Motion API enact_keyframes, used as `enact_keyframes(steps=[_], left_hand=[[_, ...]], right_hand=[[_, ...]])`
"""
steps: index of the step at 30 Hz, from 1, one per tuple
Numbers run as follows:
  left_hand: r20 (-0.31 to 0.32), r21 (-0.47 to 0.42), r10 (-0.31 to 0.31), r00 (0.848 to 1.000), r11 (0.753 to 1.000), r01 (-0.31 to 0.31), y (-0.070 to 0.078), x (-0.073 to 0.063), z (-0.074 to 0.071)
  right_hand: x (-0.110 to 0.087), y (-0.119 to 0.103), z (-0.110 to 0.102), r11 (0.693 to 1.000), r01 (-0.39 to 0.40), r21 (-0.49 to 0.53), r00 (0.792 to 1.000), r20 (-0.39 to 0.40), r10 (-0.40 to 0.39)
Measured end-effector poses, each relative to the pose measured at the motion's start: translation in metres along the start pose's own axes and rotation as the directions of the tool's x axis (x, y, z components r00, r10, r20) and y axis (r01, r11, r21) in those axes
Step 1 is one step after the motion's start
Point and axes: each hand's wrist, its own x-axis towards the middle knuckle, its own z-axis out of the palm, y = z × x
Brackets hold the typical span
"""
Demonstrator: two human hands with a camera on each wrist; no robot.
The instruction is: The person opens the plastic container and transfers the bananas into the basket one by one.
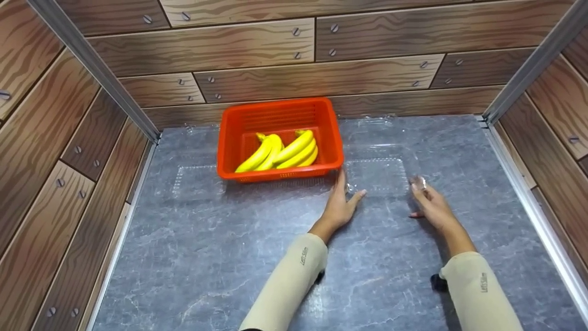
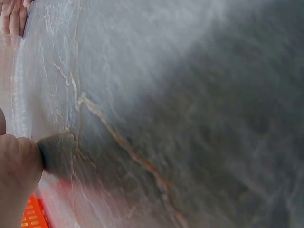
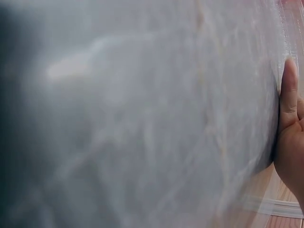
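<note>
Two bunches of yellow bananas lie in a red plastic basket at the back of the table. Right of the basket is a clear plastic container that hardly shows against the grey surface. My left hand is at the container's near left corner, fingers extended beside the basket and thumb spread away. At the opposite side, my right hand has its fingertips at the container's right edge, with the thumb apart from them. In the right wrist view the thumb points straight up by the clear plastic.
Another clear plastic container lies left of the basket, partly hidden by it. Wood-patterned walls enclose the grey marbled table at the back and both sides, with metal rails along the edges.
</note>
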Motion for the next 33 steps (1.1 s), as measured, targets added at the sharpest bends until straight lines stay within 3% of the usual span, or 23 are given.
enact_keyframes(steps=[9,16,22,28,33], left_hand=[[0.004,0.016,-0.045,0.999,0.999,0.045,0.002,0.003,-0.002],[0.010,-0.074,-0.051,0.999,0.996,0.051,0.001,0.006,-0.007],[0.029,-0.093,-0.090,0.996,0.991,0.092,0.002,0.006,-0.007],[0.070,-0.047,-0.169,0.983,0.984,0.172,0.003,-0.009,-0.009],[0.109,0.002,-0.110,0.988,0.994,0.111,-0.001,-0.032,-0.019]], right_hand=[[-0.001,-0.002,0.002,0.998,0.017,0.054,1.000,0.022,-0.018],[0.002,-0.004,0.007,0.995,0.036,0.093,0.998,0.048,-0.041],[0.001,-0.002,0.004,0.997,0.006,0.072,0.999,0.040,-0.008],[-0.010,-0.002,0.007,0.993,0.038,0.114,0.998,0.041,-0.043],[-0.021,-0.003,0.014,0.993,0.061,0.097,0.997,0.041,-0.065]])
